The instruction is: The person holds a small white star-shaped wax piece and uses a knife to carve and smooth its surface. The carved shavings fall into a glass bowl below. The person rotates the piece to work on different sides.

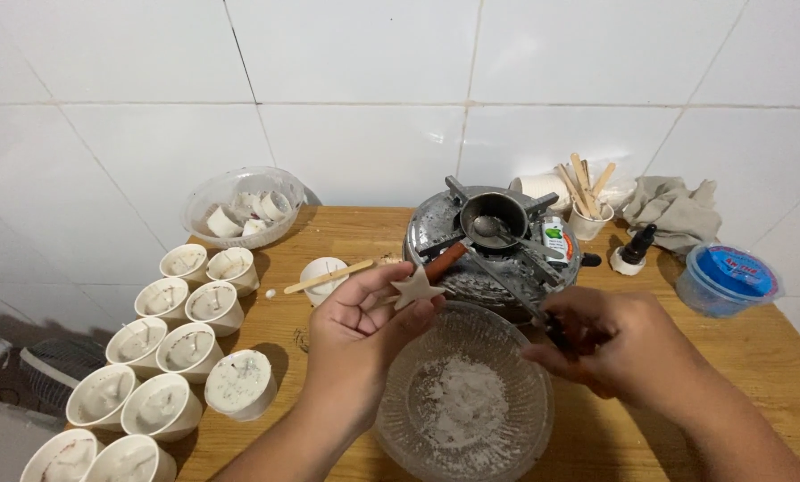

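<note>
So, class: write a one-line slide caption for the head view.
Left hand holds a white star shape over a glass bowl; right hand grips a dark tool.

Knife handle hidden in right hand.
</note>
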